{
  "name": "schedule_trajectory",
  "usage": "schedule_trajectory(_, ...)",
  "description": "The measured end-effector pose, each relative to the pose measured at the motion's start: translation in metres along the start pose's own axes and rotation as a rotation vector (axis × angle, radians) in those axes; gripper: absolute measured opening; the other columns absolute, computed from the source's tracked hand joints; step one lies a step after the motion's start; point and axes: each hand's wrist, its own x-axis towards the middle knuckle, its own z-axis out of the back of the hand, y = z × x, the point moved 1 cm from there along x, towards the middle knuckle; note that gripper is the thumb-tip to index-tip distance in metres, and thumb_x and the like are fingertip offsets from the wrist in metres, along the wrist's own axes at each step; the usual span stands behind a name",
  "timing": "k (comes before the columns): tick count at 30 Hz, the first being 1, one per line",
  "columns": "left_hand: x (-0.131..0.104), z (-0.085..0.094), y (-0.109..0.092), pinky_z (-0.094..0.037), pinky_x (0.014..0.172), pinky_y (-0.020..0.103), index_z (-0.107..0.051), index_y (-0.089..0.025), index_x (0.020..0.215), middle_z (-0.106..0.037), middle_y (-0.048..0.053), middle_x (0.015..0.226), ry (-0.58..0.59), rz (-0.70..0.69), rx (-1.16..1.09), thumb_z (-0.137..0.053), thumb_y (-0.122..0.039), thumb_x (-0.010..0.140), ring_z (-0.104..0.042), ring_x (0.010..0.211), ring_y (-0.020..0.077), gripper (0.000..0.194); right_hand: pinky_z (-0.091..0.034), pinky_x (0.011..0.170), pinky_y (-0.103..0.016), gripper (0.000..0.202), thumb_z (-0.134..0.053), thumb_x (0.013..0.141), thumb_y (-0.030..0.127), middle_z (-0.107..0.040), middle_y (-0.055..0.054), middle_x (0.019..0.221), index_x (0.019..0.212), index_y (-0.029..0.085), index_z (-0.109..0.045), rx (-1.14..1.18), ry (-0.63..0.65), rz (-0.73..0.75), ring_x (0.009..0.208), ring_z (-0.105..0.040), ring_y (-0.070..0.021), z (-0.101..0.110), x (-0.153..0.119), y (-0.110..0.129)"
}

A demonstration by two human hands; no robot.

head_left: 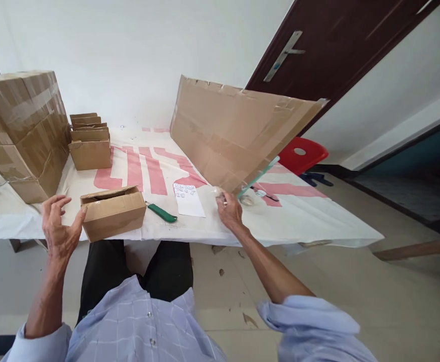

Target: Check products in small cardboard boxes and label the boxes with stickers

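Note:
My left hand (60, 223) is open with its fingers apart, its thumb against the left end of a small cardboard box (116, 218). The box rests at the table's front edge, a narrow gap showing along its top. My right hand (230, 210) is closed in a pinch. A small shiny, see-through bit shows at its fingertips, too small to name. Between the hands lie a green-handled utility knife (162, 212) and a white paper (190, 201) with handwritten marks. Right beside my right hand is a tape roll (246, 200).
A large cardboard sheet (235, 130) leans upright behind my right hand. Taped boxes (20, 130) are stacked at left, next to several small open boxes (91, 151). Scissors (267, 195) lie on the cloth-covered table (303, 221). A red chair (303, 155) stands beyond.

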Motion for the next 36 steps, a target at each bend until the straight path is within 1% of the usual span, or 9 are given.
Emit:
schedule_trajectory(3,-0.015,-0.006,-0.044,-0.059,0.078,0.036,-0.072,-0.021,0.108,-0.072,0.01,0.113,0.103,-0.034,-0.176,-0.072,-0.048,0.092,-0.071,0.093,0.0231,0.031,-0.056,0.105,-0.046,0.048,-0.045,0.105,0.032,-0.069,-0.019,0.138,0.146,0.015,-0.062,0.242,-0.116,0.386,0.126,-0.064,-0.031,0.02,-0.039,0.05)
schedule_trajectory(7,-0.044,-0.041,-0.08,-0.055,0.063,0.03,-0.073,-0.021,0.123,-0.077,0.008,0.101,0.592,0.168,-0.578,-0.074,-0.057,0.093,-0.07,0.074,0.0193,0.047,-0.058,0.107,-0.049,0.042,-0.055,0.108,0.03,-0.073,-0.015,0.132,0.148,0.026,-0.065,0.392,-0.169,0.818,0.125,-0.068,-0.0299,0.05,-0.112,0.127)
schedule_trajectory(10,-0.064,-0.065,-0.087,-0.053,0.053,0.028,-0.072,-0.019,0.126,-0.077,0.008,0.095,0.828,0.305,-0.816,-0.068,-0.068,0.094,-0.068,0.064,0.0179,0.059,-0.061,0.102,-0.049,0.042,-0.056,0.108,0.025,-0.074,-0.013,0.133,0.149,0.031,-0.066,0.398,-0.085,0.971,0.12,-0.071,-0.0294,0.065,-0.153,0.165)
schedule_trajectory(13,-0.079,-0.075,-0.087,-0.053,0.049,0.028,-0.074,-0.017,0.105,-0.073,0.008,0.085,0.939,0.39,-0.998,-0.064,-0.076,0.094,-0.066,0.058,0.0169,0.06,-0.062,0.1,-0.047,0.044,-0.056,0.108,0.021,-0.075,-0.011,0.133,0.149,0.033,-0.066,0.422,-0.024,1.016,0.118,-0.073,-0.0274,0.072,-0.17,0.18)
schedule_trajectory(18,-0.093,-0.073,-0.083,-0.055,0.055,0.027,-0.072,-0.017,0.098,-0.072,0.006,0.082,0.929,0.564,-1.241,-0.075,-0.067,0.092,-0.064,0.06,0.0144,0.051,-0.061,0.103,-0.05,0.043,-0.06,0.106,0.023,-0.073,-0.012,0.135,0.148,0.031,-0.066,0.544,0.016,0.945,0.123,-0.071,-0.0292,0.077,-0.174,0.18)
schedule_trajectory(23,-0.096,-0.069,-0.079,-0.058,0.064,0.029,-0.071,-0.017,0.106,-0.074,0.007,0.085,0.882,0.597,-1.331,-0.079,-0.062,0.092,-0.069,0.069,0.0169,0.048,-0.064,0.094,-0.047,0.057,-0.068,0.102,0.047,-0.066,-0.012,0.139,0.155,0.031,-0.056,0.888,0.124,0.58,0.114,-0.07,-0.0275,0.081,-0.187,0.177)
schedule_trajectory(26,-0.097,-0.07,-0.077,-0.061,0.07,0.029,-0.071,-0.019,0.117,-0.075,0.008,0.096,0.806,0.576,-1.31,-0.08,-0.059,0.092,-0.072,0.079,0.0186,0.048,-0.064,0.085,-0.04,0.051,-0.073,0.097,0.058,-0.068,-0.009,0.128,0.14,0.031,-0.067,1.102,0.228,0.391,0.105,-0.07,-0.024,0.074,-0.202,0.184)
schedule_trajectory(30,-0.099,-0.072,-0.078,-0.064,0.079,0.032,-0.074,-0.023,0.125,-0.075,0.008,0.112,0.725,0.511,-1.232,-0.079,-0.057,0.094,-0.073,0.099,0.0226,0.045,-0.062,0.083,-0.038,0.036,-0.078,0.094,0.058,-0.07,-0.005,0.112,0.115,0.029,-0.076,1.217,0.237,0.204,0.096,-0.069,-0.022,0.063,-0.213,0.201)
schedule_trajectory(36,-0.097,-0.064,-0.076,-0.061,0.078,0.031,-0.081,-0.024,0.116,-0.075,0.009,0.115,0.721,0.47,-1.134,-0.082,-0.06,0.089,-0.069,0.101,0.0238,0.046,-0.054,0.068,-0.033,0.033,-0.078,0.092,0.058,-0.067,0.0,0.08,0.084,0.026,-0.073,1.271,0.242,0.141,0.071,-0.059,-0.0177,0.064,-0.207,0.215)
